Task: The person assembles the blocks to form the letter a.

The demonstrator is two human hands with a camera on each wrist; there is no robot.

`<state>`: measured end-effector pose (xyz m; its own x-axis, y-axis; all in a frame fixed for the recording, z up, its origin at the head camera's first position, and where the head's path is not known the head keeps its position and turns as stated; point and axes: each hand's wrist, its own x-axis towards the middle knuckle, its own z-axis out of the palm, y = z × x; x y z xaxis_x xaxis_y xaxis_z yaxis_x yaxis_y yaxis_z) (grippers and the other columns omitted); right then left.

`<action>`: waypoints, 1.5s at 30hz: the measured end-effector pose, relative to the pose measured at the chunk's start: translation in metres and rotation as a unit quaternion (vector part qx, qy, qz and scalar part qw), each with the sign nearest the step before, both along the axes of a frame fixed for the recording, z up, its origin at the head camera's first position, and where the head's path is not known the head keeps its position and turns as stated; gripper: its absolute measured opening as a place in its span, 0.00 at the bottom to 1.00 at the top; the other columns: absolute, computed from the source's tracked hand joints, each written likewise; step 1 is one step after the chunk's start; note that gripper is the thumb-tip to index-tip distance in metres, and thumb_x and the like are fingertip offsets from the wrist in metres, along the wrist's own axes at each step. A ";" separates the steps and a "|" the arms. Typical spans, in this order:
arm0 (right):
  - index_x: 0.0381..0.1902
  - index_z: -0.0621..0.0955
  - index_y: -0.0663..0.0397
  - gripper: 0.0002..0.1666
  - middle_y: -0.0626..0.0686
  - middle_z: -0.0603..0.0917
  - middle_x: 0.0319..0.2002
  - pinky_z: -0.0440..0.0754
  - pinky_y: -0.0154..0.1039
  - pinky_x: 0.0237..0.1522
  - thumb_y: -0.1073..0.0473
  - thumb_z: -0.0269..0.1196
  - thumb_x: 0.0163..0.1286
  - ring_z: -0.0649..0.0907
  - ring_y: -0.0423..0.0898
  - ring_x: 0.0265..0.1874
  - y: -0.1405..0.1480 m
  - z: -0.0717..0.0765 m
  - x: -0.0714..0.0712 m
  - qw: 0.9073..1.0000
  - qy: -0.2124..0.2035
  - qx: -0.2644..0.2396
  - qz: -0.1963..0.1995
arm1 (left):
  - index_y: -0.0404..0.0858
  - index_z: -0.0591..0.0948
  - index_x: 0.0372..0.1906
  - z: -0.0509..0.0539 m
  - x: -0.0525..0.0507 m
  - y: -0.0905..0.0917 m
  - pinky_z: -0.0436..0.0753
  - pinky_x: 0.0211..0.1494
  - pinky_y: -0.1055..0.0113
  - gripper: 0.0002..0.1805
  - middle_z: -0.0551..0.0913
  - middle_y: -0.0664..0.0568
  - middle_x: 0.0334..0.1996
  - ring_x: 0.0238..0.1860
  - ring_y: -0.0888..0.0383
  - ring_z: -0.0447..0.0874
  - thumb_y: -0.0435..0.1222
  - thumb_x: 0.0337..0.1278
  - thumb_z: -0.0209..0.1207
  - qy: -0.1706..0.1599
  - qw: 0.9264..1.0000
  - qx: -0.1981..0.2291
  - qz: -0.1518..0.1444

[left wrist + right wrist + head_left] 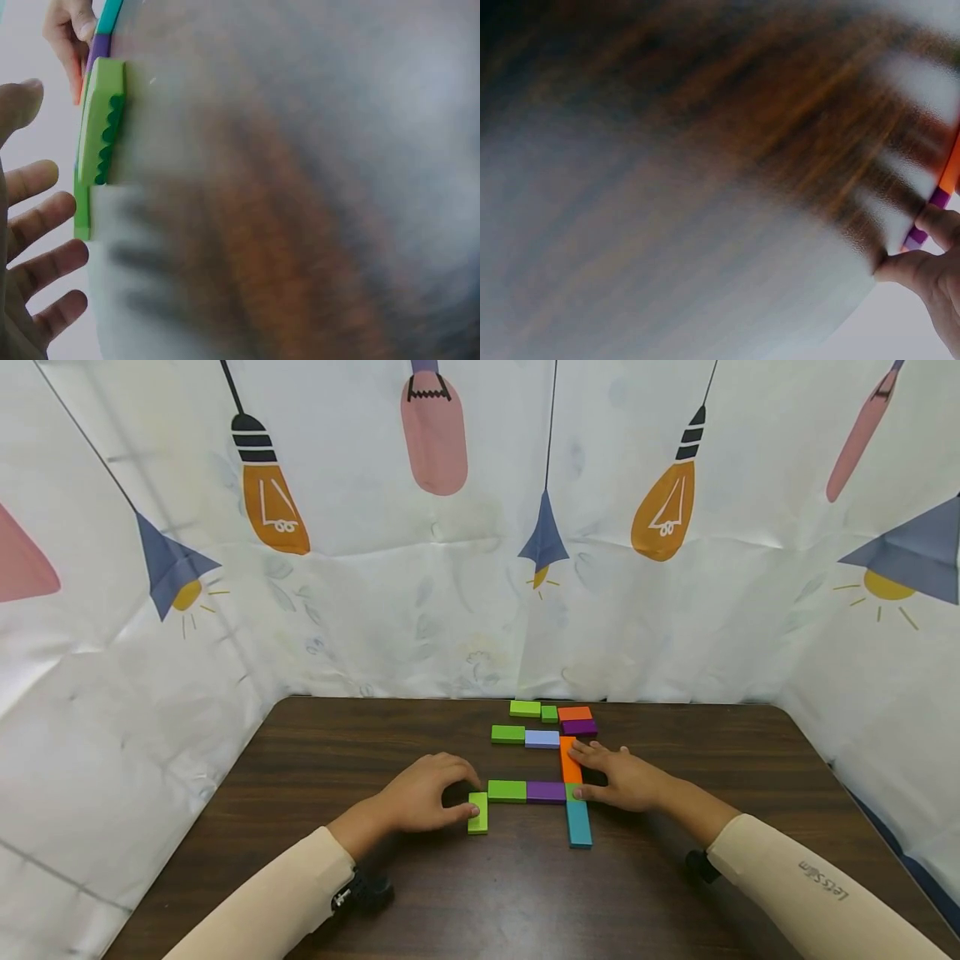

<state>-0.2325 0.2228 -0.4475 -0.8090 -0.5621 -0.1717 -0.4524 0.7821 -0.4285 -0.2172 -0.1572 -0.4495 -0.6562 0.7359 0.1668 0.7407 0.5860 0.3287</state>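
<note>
A lime block [477, 823] lies upright in the head view, left of a green block [507, 791] and a purple block [546, 792]. My left hand [429, 793] is beside it, its thumb tip overlapping the lime block; the left wrist view shows this hand [37, 240] with fingers spread near the lime block [100, 112]. My right hand [626, 781] has fingertips on an orange block [569, 762] and its thumb at a small green block [572, 792]. A teal block [579, 825] adjoins below. The right wrist view shows the hand [934, 270] partly.
Farther back on the brown table [360, 727] are a green block [508, 734] beside a light blue block [542, 740]. Behind them lie a lime block [525, 709], a small green block [549, 714], an orange block [574, 713] and a purple block [580, 727].
</note>
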 end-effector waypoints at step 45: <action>0.80 0.62 0.51 0.49 0.54 0.61 0.79 0.50 0.76 0.69 0.30 0.58 0.72 0.57 0.61 0.78 0.002 -0.001 -0.001 1.000 -0.001 -0.006 0.004 | 0.48 0.62 0.80 0.017 -0.073 0.070 0.58 0.76 0.40 0.39 0.58 0.50 0.80 0.80 0.44 0.51 0.63 0.73 0.47 -0.053 0.986 -0.126 0.094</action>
<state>-0.2336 0.2245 -0.4489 -0.8046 -0.5700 -0.1662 -0.4576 0.7737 -0.4382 -0.2904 -0.0873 -0.4330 -0.7894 0.6083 -0.0820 0.5799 0.7829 0.2252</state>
